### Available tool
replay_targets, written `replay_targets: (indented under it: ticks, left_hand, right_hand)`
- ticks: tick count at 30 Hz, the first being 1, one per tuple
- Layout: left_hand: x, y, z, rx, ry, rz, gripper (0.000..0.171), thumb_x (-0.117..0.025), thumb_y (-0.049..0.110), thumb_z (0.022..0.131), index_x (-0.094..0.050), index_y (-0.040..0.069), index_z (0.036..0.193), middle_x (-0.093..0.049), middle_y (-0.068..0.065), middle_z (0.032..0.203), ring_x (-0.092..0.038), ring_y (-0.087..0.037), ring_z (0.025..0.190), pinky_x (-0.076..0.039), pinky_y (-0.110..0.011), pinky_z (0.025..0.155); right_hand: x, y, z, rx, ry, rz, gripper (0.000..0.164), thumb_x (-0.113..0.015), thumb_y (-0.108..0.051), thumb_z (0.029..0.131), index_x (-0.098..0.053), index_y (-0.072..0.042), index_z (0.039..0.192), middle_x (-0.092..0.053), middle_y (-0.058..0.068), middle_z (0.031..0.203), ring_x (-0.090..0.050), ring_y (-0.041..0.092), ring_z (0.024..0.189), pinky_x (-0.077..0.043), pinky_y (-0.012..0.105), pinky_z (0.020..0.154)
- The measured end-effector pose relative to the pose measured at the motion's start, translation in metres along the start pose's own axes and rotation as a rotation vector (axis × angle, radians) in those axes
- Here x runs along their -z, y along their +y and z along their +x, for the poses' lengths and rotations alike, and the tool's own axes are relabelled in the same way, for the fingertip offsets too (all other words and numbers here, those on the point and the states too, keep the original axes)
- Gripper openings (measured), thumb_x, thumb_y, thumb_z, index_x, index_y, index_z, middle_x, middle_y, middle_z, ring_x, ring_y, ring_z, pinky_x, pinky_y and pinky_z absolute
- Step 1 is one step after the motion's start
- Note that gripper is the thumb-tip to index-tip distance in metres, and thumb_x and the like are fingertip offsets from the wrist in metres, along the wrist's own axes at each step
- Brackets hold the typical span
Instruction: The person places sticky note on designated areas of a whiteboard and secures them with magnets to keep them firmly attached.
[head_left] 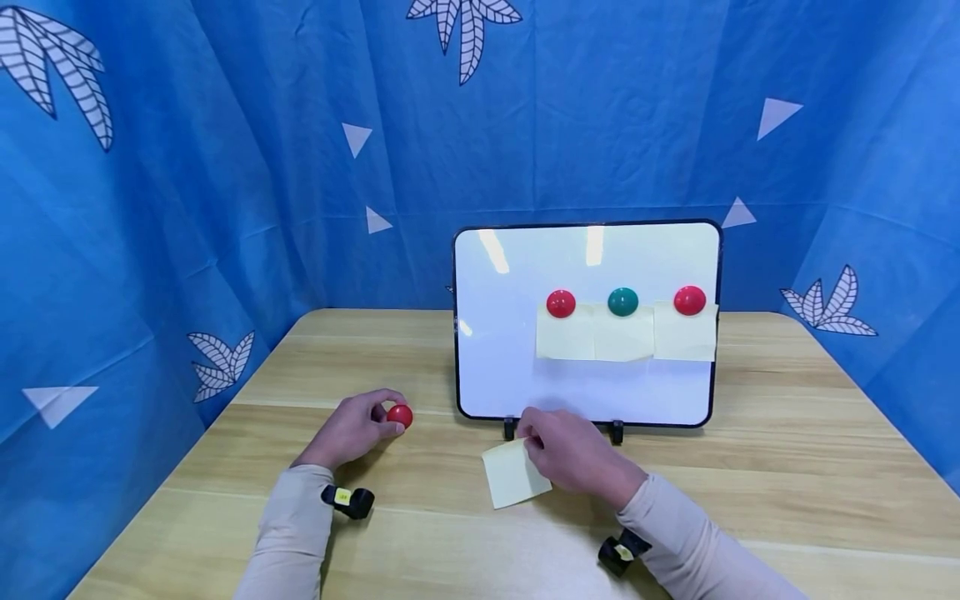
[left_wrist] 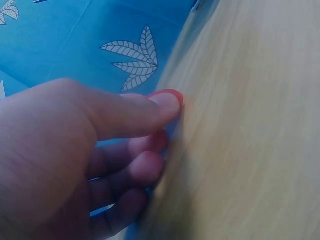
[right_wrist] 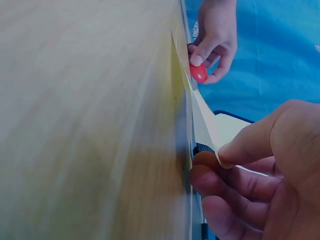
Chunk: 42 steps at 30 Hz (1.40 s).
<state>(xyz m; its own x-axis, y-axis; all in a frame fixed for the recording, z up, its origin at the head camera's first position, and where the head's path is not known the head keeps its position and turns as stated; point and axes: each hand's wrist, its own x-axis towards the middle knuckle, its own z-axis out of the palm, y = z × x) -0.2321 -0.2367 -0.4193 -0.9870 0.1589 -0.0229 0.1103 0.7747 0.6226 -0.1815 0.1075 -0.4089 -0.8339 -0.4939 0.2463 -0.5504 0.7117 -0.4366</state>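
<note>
My left hand (head_left: 352, 429) pinches a round red magnet (head_left: 400, 416) between thumb and fingers, low over the left part of the table. In the left wrist view the thumb covers most of the magnet (left_wrist: 176, 94), and only its red edge shows. My right hand (head_left: 573, 454) holds a pale yellow sticky note (head_left: 512, 477) by its upper right corner, in front of the whiteboard. Seen from the right wrist, the note (right_wrist: 204, 117) is almost edge-on, its corner pinched between thumb and fingers.
A black-framed whiteboard (head_left: 495, 350) stands on small black feet (head_left: 617, 432) upon the wooden table (head_left: 405, 533). Three pale notes (head_left: 624, 340) hang side by side on its right half, under a red, a green magnet (head_left: 622, 302) and another red one. A blue curtain (head_left: 637, 125) surrounds the table.
</note>
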Motion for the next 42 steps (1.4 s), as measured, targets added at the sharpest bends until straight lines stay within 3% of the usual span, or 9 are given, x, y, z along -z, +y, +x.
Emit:
replay_targets:
  ticks: [4, 8, 18, 29, 35, 42]
  left_hand:
    - [0.0, 0.0, 0.0, 0.0, 0.004, 0.008, 0.034, -0.078, 0.015, 0.089, -0.068, 0.023, 0.121, -0.06, -0.004, 0.091, -0.054, -0.023, 0.082, -0.044, -0.037, 0.074]
    - [-0.001, 0.001, 0.001, -0.002, 0.013, 0.012, 0.033, -0.077, 0.015, 0.089, -0.067, 0.023, 0.12, -0.06, -0.004, 0.09, -0.054, -0.023, 0.081, -0.044, -0.037, 0.073]
    - [-0.001, 0.003, 0.001, 0.018, 0.019, 0.008, 0.033, -0.076, 0.016, 0.09, -0.066, 0.022, 0.12, -0.061, -0.005, 0.091, -0.054, -0.024, 0.083, -0.044, -0.038, 0.074]
    - [-0.004, 0.012, 0.002, 0.042, 0.029, -0.042, 0.037, -0.075, 0.013, 0.091, -0.065, 0.027, 0.124, -0.063, -0.005, 0.097, -0.056, -0.027, 0.091, -0.049, -0.039, 0.081]
    - [-0.006, 0.012, 0.002, 0.023, 0.028, -0.063, 0.04, -0.073, 0.012, 0.093, -0.064, 0.027, 0.129, -0.063, -0.004, 0.098, -0.056, -0.026, 0.09, -0.046, -0.038, 0.078]
    - [-0.009, 0.015, 0.002, -0.014, 0.033, -0.104, 0.042, -0.071, 0.01, 0.094, -0.062, 0.022, 0.133, -0.065, -0.002, 0.099, -0.06, -0.022, 0.086, -0.049, -0.042, 0.085]
  right_hand:
    - [0.001, 0.001, 0.0, -0.025, 0.03, 0.047, 0.016, -0.066, -0.003, 0.091, -0.061, -0.012, 0.103, -0.059, -0.006, 0.081, -0.05, 0.01, 0.068, -0.047, 0.026, 0.061]
    - [0.002, 0.002, 0.001, -0.026, 0.058, 0.091, 0.019, -0.067, -0.003, 0.091, -0.053, -0.016, 0.093, -0.05, -0.008, 0.072, -0.047, 0.01, 0.062, -0.043, 0.025, 0.055]
    - [0.004, 0.004, 0.003, 0.06, 0.102, 0.092, 0.024, -0.066, 0.001, 0.09, -0.051, -0.018, 0.085, -0.046, -0.01, 0.07, -0.045, 0.008, 0.062, -0.042, 0.024, 0.055]
    - [0.005, 0.004, 0.005, 0.093, 0.141, 0.203, 0.015, -0.062, 0.005, 0.091, -0.064, -0.009, 0.095, -0.053, -0.008, 0.074, -0.045, 0.007, 0.063, -0.046, 0.024, 0.06]
    - [0.004, 0.004, 0.005, 0.041, 0.147, 0.21, 0.015, -0.062, 0.002, 0.093, -0.068, -0.008, 0.102, -0.057, -0.007, 0.079, -0.047, 0.008, 0.065, -0.046, 0.025, 0.06]
    - [0.004, 0.003, 0.005, 0.019, 0.211, 0.242, 0.021, -0.064, 0.001, 0.092, -0.068, -0.005, 0.111, -0.06, -0.005, 0.084, -0.052, 0.009, 0.066, -0.05, 0.025, 0.062]
